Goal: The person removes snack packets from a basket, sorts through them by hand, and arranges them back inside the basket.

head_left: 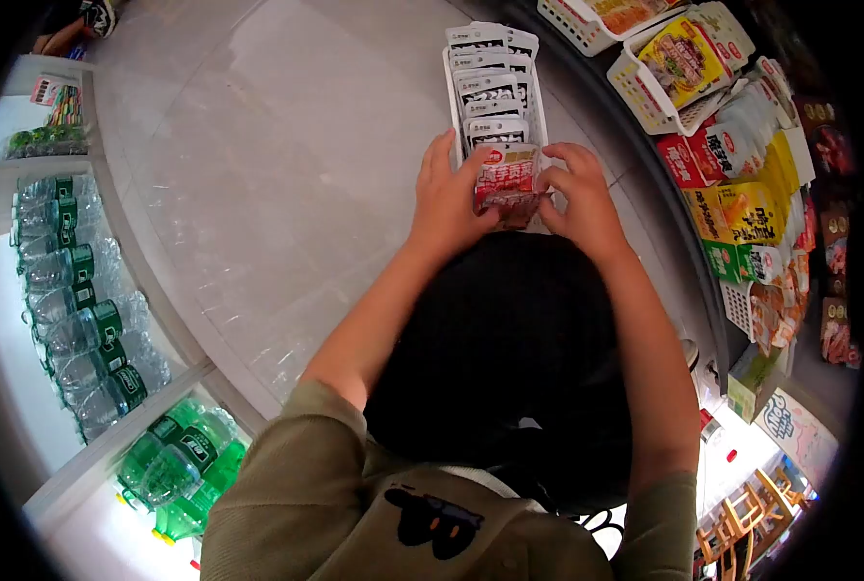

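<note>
A narrow white basket (539, 97) holds a row of upright silver-and-black snack packets (490, 89). At its near end is a red snack packet (508, 172) with white lettering, its lower part darker and creased. My left hand (449, 189) grips the red packet's left side, with the thumb low on it and the outer fingers along the basket's left wall. My right hand (579, 198) is curled with thumb and forefinger pinching the packet's right edge. The basket's near end is hidden behind the packet, my hands and my dark-clothed lap.
A curved shelf on the right carries white baskets (645, 92) and colourful food packets (742, 208). Shrink-wrapped water bottles (74, 290) and green bottles (185, 460) stand on shelving at the left. Pale floor tiles (258, 145) lie between. Another person's foot (98, 17) shows at the top left.
</note>
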`<state>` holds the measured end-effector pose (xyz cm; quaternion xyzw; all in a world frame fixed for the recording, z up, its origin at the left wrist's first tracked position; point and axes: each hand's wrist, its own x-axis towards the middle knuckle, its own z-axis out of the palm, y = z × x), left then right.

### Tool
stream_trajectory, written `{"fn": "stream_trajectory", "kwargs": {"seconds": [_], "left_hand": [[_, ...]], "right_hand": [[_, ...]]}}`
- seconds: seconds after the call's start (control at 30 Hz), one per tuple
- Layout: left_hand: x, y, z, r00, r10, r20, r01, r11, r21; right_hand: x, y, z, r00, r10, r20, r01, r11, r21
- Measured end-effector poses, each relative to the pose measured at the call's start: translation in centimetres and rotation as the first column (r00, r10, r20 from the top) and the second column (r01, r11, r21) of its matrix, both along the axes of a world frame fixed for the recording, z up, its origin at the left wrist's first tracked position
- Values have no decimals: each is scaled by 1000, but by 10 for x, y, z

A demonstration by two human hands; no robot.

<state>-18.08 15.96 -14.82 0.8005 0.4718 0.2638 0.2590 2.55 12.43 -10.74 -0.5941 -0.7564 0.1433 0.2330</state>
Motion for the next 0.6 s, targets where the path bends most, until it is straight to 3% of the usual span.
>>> {"fn": "stream_trajectory", "kwargs": {"seconds": [0.17,0.23,0.47,0.53,0.57,0.6], "left_hand": [[-3,-1,-6,998,-48,-51,50,998,29],[-3,0,-7,989,-118,-91,129,983,130],[-5,-1,-4,983,-179,-39,183,971,155],[-6,0,-1,948,-266,175,254,963,89],[-6,-2,-1,948,-264,175,252,964,89],[-5,-5,-2,923,-258,284,280,959,-38]], "right_hand": [[-3,1,-2,997,77,17,-76,997,-26],[-5,1,1,996,79,39,-77,996,-46],[-4,-1,1,995,80,66,-73,992,-103],[-4,-1,-2,994,81,69,-75,994,-82],[-5,-1,-3,994,80,72,-76,995,-60],[-5,1,-1,994,81,73,-77,995,-60]]}}
